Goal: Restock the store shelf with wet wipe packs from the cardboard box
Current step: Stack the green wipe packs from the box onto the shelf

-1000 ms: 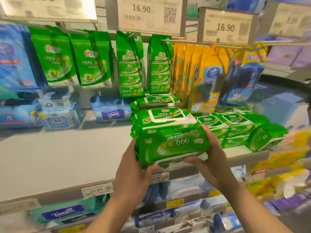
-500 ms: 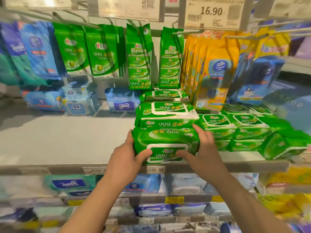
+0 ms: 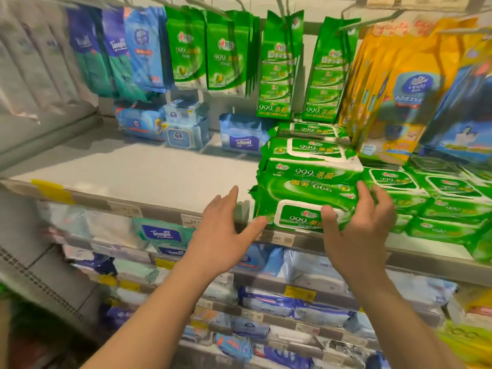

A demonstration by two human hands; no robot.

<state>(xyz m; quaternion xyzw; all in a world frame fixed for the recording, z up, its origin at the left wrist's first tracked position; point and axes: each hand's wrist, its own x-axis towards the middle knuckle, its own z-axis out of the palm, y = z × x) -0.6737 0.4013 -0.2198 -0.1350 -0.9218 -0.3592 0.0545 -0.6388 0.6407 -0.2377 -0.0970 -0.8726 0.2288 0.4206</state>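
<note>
Fingers (image 3: pixel 370 198) of the right hand (image 3: pixel 356 230) clasp a green, white-lidded wet wipe pack (image 3: pixel 300 206); left hand (image 3: pixel 221 235) spread apart beside it.

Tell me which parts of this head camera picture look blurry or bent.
Head view: the edges smear, most at the hanging packs top left and the lower shelves; the shelf edge bows from the wide lens; the front green pack and both hands, left and right, stay fairly sharp.

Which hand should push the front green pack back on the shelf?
Probably the right hand: its fingers already rest on the front green pack at the shelf edge. The left hand is open beside the pack, at most brushing its corner.
</note>
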